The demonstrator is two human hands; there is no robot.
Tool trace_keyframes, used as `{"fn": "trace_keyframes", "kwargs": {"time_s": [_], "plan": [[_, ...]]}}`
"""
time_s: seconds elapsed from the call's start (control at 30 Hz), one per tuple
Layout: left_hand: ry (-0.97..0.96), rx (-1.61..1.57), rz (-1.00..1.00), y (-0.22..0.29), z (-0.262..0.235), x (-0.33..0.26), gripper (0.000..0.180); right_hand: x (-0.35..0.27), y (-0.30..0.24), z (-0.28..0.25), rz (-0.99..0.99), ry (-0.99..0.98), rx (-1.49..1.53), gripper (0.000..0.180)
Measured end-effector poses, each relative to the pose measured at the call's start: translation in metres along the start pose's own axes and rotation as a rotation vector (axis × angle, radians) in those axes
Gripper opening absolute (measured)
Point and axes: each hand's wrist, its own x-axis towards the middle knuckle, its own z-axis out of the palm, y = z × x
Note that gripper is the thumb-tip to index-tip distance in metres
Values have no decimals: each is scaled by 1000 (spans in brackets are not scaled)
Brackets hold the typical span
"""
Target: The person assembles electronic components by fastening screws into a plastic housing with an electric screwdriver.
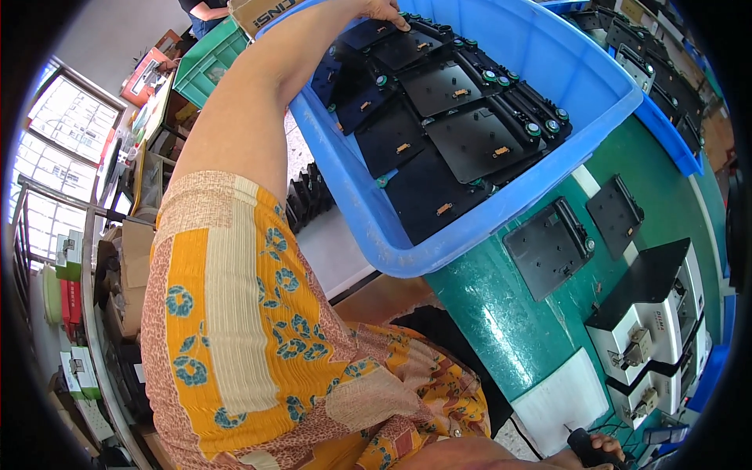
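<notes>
My left arm stretches across to the far end of a large blue bin [603, 82]. There my left hand [384, 11], partly cut off by the upper edge, has its fingers curled down onto a flat black panel [407, 45]. Several similar panels lie overlapping inside the bin, each with a small copper-coloured connector, some with round green-ringed parts along a thick edge. At the lower right, my right hand [607, 448] is wrapped round a black electric screwdriver [583, 448]. Its thin bit points towards a white pad [562, 399] on the green table.
Two black panels, one nearer [548, 249] and one farther [616, 210], lie on the green table [489, 321]. White-and-black machines [638, 337] stand at its right. Another blue bin [666, 129] holds more black parts. Left are a metal rail [98, 329] and a green crate [210, 63].
</notes>
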Motion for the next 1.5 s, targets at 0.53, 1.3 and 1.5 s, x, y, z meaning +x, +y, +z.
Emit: {"fn": "trace_keyframes", "kwargs": {"time_s": [0.53, 1.3, 1.5], "plan": [[159, 361, 270, 9, -1, 6, 53, 28, -9, -29, 411, 54, 115, 96], [145, 337, 128, 19, 0, 11, 41, -35, -10, 109, -633, 147, -7, 56], [223, 248, 115, 16, 5, 11, 40, -27, -3, 100, -641, 162, 9, 57]]}}
